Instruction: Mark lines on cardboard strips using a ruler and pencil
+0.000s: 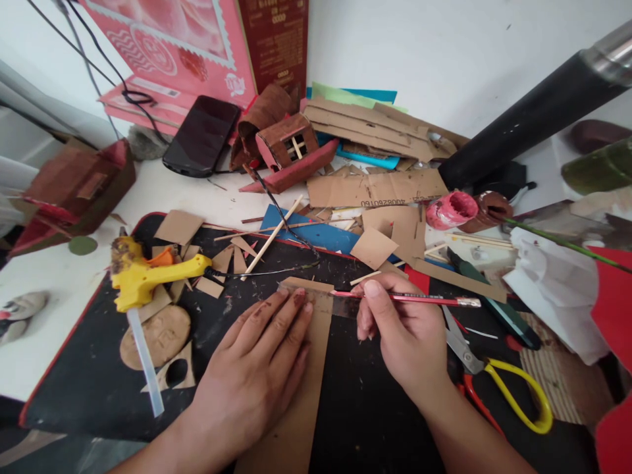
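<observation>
My right hand (pixel 407 326) is closed around a red pencil (pixel 419 298) with an eraser end. The pencil's tip touches a brown cardboard strip (pixel 296 428) near its far end. My left hand (pixel 264 359) lies flat on that strip, fingers stretched out, with brown stains on some of them. Across the strip, under my left fingertips, runs a clear flat piece that looks like a ruler (pixel 345 307); much of it is hidden. Scissors (pixel 476 365) with yellow and red handles lie right of my right forearm.
A yellow glue gun (pixel 153 273) with a glue stick and a round cardboard disc (pixel 158 336) lie left on the black mat (pixel 365 408). Cardboard scraps, a green cutter (pixel 494 303), paint jars (pixel 451 209), a phone (pixel 201 136) and painted cardboard models (pixel 291 148) stand around.
</observation>
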`<action>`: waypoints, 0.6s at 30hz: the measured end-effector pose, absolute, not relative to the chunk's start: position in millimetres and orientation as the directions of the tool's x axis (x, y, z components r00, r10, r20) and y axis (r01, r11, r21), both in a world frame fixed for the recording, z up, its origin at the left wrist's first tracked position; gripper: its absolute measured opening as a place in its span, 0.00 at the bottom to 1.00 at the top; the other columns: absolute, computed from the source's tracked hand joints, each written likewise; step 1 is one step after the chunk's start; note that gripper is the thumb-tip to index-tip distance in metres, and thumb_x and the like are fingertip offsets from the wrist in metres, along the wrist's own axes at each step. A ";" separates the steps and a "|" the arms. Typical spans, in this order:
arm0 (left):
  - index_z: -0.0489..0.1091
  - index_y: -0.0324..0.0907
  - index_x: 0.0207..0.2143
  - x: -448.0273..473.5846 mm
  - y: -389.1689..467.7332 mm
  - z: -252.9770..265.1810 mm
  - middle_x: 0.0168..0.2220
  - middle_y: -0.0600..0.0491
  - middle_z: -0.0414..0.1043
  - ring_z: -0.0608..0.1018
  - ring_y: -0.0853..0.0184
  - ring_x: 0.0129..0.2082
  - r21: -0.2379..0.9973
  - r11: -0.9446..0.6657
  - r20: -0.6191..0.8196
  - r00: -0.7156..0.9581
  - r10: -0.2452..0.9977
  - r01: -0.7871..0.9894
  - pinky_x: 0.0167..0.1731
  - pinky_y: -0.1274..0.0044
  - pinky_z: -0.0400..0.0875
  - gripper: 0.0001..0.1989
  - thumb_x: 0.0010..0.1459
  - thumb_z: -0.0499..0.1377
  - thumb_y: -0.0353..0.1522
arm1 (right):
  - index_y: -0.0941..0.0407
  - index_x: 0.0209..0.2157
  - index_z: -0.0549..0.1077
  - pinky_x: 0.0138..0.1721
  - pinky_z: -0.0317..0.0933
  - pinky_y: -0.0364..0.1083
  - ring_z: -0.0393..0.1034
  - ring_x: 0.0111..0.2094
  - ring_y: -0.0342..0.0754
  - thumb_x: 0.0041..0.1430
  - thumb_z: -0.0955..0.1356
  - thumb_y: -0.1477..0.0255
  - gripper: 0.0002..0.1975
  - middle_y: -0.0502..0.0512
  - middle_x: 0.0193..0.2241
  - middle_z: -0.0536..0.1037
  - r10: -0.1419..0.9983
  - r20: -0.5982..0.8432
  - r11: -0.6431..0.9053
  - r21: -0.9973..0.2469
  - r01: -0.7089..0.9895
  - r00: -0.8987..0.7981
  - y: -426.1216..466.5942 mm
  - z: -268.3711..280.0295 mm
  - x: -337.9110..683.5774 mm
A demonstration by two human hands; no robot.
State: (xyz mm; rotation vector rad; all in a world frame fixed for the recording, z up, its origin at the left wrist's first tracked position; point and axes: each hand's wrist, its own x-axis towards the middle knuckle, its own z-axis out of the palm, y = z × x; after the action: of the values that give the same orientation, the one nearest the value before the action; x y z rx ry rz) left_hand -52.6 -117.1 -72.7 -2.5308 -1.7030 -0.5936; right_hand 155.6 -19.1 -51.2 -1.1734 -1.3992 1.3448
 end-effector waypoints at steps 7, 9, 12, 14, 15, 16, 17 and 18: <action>0.72 0.33 0.68 -52.2 -116.8 -71.9 0.69 0.43 0.76 0.78 0.51 0.67 0.175 -0.397 0.329 0.327 0.886 0.901 0.65 0.61 0.72 0.21 0.79 0.55 0.33 | 0.54 0.37 0.81 0.19 0.63 0.38 0.70 0.17 0.40 0.78 0.71 0.64 0.13 0.44 0.18 0.73 0.979 -0.020 -0.006 -0.998 0.069 -0.204 -19.0 -51.6 154.5; 0.72 0.33 0.68 -51.9 -117.1 -72.4 0.69 0.43 0.76 0.78 0.51 0.67 0.178 -0.392 0.333 0.320 0.887 0.903 0.65 0.61 0.72 0.21 0.79 0.54 0.33 | 0.54 0.37 0.81 0.19 0.63 0.38 0.70 0.17 0.40 0.78 0.71 0.65 0.13 0.44 0.18 0.74 0.979 -0.019 -0.005 -0.998 0.068 -0.204 -18.9 -52.0 154.4; 0.72 0.32 0.68 -51.5 -117.2 -72.7 0.69 0.43 0.76 0.78 0.51 0.67 0.179 -0.389 0.338 0.315 0.887 0.904 0.65 0.61 0.72 0.21 0.79 0.54 0.33 | 0.54 0.37 0.81 0.19 0.63 0.38 0.70 0.17 0.40 0.78 0.71 0.65 0.12 0.44 0.19 0.74 0.979 -0.016 -0.003 -0.998 0.065 -0.201 -18.6 -52.5 154.3; 0.72 0.33 0.68 -51.7 -117.2 -72.6 0.69 0.43 0.77 0.78 0.51 0.67 0.177 -0.394 0.340 0.320 0.885 0.902 0.64 0.61 0.73 0.21 0.79 0.55 0.32 | 0.54 0.37 0.81 0.19 0.63 0.38 0.70 0.17 0.40 0.78 0.71 0.65 0.12 0.44 0.19 0.74 0.980 -0.017 -0.004 -0.998 0.065 -0.198 -18.3 -52.8 154.4; 0.72 0.33 0.68 -51.9 -117.1 -72.5 0.69 0.42 0.77 0.78 0.51 0.67 0.174 -0.396 0.340 0.323 0.883 0.901 0.64 0.61 0.73 0.21 0.79 0.55 0.32 | 0.54 0.37 0.81 0.19 0.63 0.38 0.70 0.17 0.40 0.78 0.71 0.65 0.12 0.44 0.19 0.74 0.980 -0.020 -0.007 -0.998 0.064 -0.198 -18.2 -52.9 154.4; 0.72 0.33 0.67 -52.1 -117.0 -72.3 0.69 0.41 0.76 0.78 0.51 0.67 0.172 -0.396 0.339 0.323 0.884 0.902 0.64 0.61 0.73 0.21 0.78 0.56 0.32 | 0.54 0.37 0.81 0.19 0.62 0.38 0.70 0.16 0.40 0.78 0.71 0.65 0.12 0.44 0.19 0.74 0.980 -0.024 -0.012 -0.998 0.062 -0.196 -18.0 -52.9 154.3; 0.72 0.34 0.67 -52.4 -116.8 -72.1 0.69 0.41 0.76 0.78 0.51 0.67 0.169 -0.392 0.339 0.320 0.885 0.904 0.64 0.61 0.74 0.21 0.78 0.56 0.32 | 0.54 0.37 0.81 0.19 0.62 0.38 0.70 0.16 0.40 0.78 0.71 0.64 0.13 0.44 0.19 0.74 0.980 -0.029 -0.018 -0.998 0.060 -0.195 -17.8 -52.9 154.3; 0.72 0.34 0.67 -52.7 -116.6 -72.0 0.68 0.40 0.76 0.78 0.51 0.66 0.165 -0.388 0.339 0.317 0.886 0.907 0.64 0.61 0.75 0.21 0.78 0.57 0.32 | 0.54 0.37 0.80 0.19 0.62 0.38 0.70 0.16 0.40 0.78 0.71 0.64 0.13 0.44 0.18 0.74 0.980 -0.035 -0.024 -0.998 0.058 -0.195 -17.7 -52.9 154.1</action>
State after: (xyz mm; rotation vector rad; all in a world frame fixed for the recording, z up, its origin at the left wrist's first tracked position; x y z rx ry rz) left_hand -52.7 -116.6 -72.0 -2.5040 -1.7064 -0.5869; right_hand 154.1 -17.7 -52.9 -1.1729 -1.3814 1.3493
